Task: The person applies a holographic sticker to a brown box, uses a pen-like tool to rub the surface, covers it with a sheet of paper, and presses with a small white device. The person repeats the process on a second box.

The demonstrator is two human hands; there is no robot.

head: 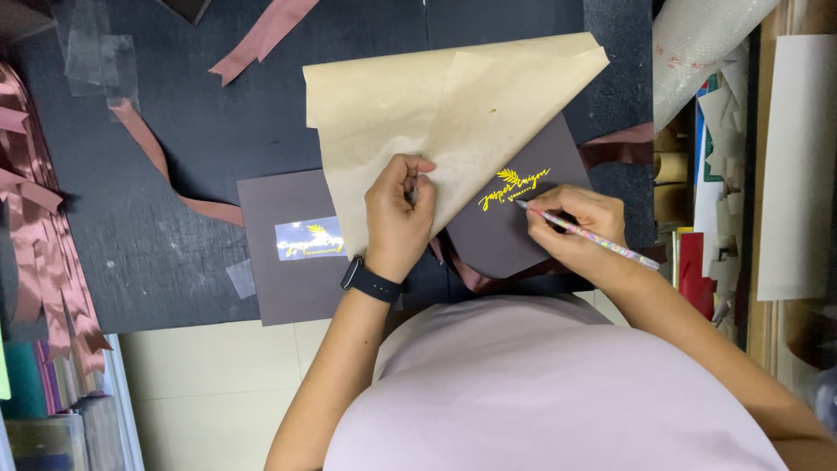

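Note:
My left hand [397, 214], with a black band on the wrist, pinches the edge of a tan paper sheet [418, 105] and holds it folded back. Under it lies a dark brown card [523, 235] with a yellow leaf design and script [513, 187]. My right hand [580, 227] grips a thin patterned pen-like tool [593, 240], its tip touching the card just below the yellow design. A second dark brown card [279, 262] lies to the left with a shiny foil patch [309, 239] on it.
A black work mat [174, 201] covers the table. Copper-pink ribbon strips [157, 157] lie across it and hang in a bunch at the left edge [39, 244]. Clear film scraps [100, 57] sit top left. Rolls, paper and boxes crowd the right side [724, 157].

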